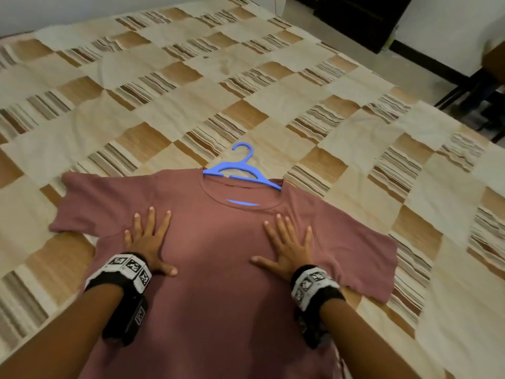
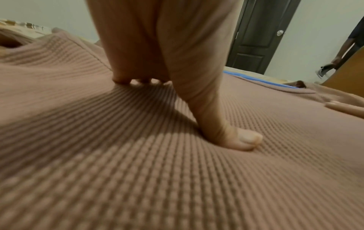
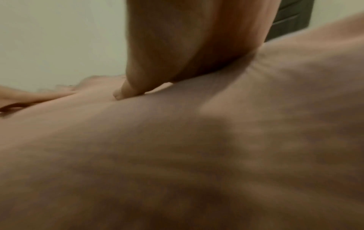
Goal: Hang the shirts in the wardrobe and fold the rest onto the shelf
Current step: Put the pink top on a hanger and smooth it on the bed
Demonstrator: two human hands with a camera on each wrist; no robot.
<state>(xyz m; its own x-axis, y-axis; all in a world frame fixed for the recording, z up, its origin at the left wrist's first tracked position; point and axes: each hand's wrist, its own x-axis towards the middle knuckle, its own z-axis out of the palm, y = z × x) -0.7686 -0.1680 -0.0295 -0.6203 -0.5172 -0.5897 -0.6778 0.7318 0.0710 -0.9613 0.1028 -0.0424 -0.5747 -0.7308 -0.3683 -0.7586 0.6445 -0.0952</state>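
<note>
Underneath everything, a checked bedspread (image 1: 273,77) of cream, tan and striped patches covers the bed. Spread flat on it lies the mauve waffle-knit t-shirt (image 1: 218,269), sleeves out to both sides. Both hands press its chest just below the collar: the left hand (image 1: 149,242) and the right hand (image 1: 289,246), fingers splayed wide, holding nothing. A blue plastic hanger (image 1: 240,170) sits partly inside the neckline, hook pointing away.

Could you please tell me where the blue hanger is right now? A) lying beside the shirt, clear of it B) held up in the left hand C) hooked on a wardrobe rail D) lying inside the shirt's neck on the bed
D: the hanger lies inside the shirt collar, hook on the bed; both hands press flat.
</note>
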